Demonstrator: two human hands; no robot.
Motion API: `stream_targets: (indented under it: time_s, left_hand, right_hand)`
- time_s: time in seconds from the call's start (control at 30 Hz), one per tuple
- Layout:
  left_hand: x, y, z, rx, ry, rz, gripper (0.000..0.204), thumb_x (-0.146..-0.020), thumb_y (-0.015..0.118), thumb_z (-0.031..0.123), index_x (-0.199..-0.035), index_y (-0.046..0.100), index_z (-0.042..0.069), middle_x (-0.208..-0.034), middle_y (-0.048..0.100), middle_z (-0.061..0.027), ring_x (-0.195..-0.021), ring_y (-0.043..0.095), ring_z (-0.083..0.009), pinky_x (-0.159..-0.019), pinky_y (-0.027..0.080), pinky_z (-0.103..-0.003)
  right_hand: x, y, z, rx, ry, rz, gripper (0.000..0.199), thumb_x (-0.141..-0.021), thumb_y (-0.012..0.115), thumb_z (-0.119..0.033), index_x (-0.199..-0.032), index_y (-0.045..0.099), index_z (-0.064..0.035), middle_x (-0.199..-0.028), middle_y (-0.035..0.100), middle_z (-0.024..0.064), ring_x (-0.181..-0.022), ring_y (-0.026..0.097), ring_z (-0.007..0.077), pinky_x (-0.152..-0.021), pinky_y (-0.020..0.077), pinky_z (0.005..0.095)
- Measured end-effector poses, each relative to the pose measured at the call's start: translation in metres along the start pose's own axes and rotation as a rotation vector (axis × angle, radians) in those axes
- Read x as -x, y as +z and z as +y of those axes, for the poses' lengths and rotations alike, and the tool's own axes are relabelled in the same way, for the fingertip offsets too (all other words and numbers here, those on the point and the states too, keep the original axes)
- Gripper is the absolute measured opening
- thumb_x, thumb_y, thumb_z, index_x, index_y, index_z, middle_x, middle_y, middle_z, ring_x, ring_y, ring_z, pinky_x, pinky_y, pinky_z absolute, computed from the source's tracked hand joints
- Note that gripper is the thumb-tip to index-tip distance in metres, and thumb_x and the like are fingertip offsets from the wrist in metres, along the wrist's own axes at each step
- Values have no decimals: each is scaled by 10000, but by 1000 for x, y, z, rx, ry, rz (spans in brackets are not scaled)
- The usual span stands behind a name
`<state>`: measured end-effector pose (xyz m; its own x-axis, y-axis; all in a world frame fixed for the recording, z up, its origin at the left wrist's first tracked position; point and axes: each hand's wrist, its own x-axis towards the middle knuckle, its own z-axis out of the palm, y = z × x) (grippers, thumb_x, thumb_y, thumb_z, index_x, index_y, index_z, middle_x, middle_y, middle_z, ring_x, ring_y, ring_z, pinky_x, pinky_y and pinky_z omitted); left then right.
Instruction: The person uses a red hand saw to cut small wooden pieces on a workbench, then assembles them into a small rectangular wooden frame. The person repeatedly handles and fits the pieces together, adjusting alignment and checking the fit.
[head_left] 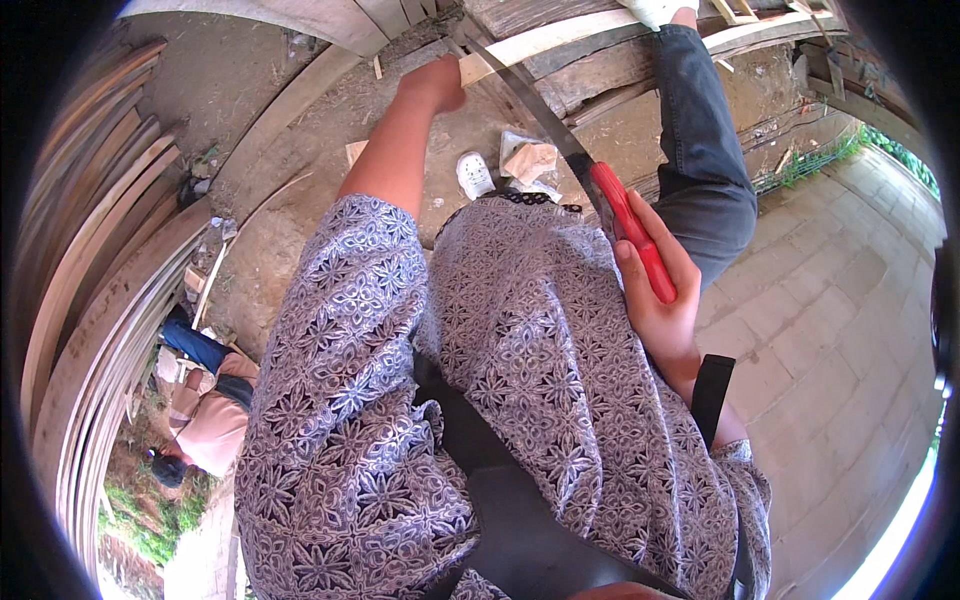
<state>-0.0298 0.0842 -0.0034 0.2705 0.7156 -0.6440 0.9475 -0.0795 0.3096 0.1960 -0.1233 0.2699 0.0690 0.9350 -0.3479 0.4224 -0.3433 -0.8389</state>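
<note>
My right hand [665, 285] is closed round the red handle of a hand saw [637, 235]. Its long grey blade [535, 105] runs up and to the left and crosses a pale wooden board [550, 40] close to the board's left end. Around that end, just left of the blade, my left hand [437, 84] is closed. The board lies over darker, thick timbers [590, 75]. My right foot, in a white shoe [655, 10], rests on it farther right. Whether the teeth have cut into the wood cannot be made out.
Long planks [100, 250] are stacked along the left. Beyond them another person [210, 410] bends down. My other white shoe [474, 175] stands on the dirt beside a wood offcut [528, 162] and scraps. Paving [820, 300] spreads out on the right.
</note>
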Motion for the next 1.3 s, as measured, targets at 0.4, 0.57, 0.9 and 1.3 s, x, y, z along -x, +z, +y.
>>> stream_targets:
  time_s: [0.4, 0.57, 0.9, 1.3]
  left_hand:
    - [-1, 14, -5, 9, 30, 104, 369, -855, 624, 156, -1164, 525, -20, -1148, 671, -254, -1080, 653, -422, -896, 531, -509]
    - [-13, 13, -1, -18, 31, 46, 431, -850, 647, 183, -1230, 537, 11, -1198, 671, -209, -1118, 654, -366, -918, 532, -479]
    - [2, -4, 2, -3, -42, 19, 448, -850, 628, 180, -1254, 525, 16, -1235, 651, -226, -1143, 643, -370, -968, 510, -478]
    - [-5, 17, -4, -33, 28, 119, 442, -836, 661, 216, -1204, 527, 12, -1128, 685, -236, -1049, 673, -407, -885, 541, -506]
  right_hand:
    - [-85, 57, 24, 24, -125, 21, 408, -918, 654, -90, -1317, 605, -21, -1060, 716, 216, -985, 713, 217, -827, 532, 321]
    - [-122, 82, 44, 32, -188, 111, 402, -923, 683, -143, -1292, 622, 4, -1095, 712, 198, -1001, 684, 197, -872, 522, 312]
    - [-47, 56, 45, 4, -133, 73, 450, -945, 632, -62, -1382, 545, 1, -1253, 663, 211, -1133, 650, 204, -955, 487, 309]
    - [-15, 16, 11, -97, 88, 44, 455, -981, 627, -101, -1396, 515, 49, -1303, 638, 174, -1192, 585, 164, -1011, 437, 286]
